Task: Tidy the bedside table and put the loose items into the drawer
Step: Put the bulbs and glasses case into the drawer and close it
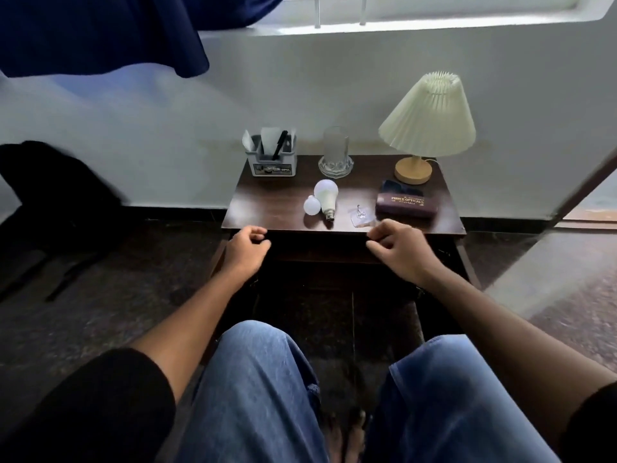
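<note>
- Bulbs (321, 197), hook (359, 213) and glasses case (405, 202) are still being left lying on the surface (267, 208).
- Nothing is being held: left hand (246, 247) and right hand (399, 250) are loosely curled near the front edge, by the drawer (317, 248).

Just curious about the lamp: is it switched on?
No, the lamp shows no glow in its pleated shade; the light comes from the window above.

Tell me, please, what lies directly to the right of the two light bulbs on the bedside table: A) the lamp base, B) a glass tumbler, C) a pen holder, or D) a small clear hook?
D: the small clear hook lies between the light bulbs and the spectacle case.
</note>
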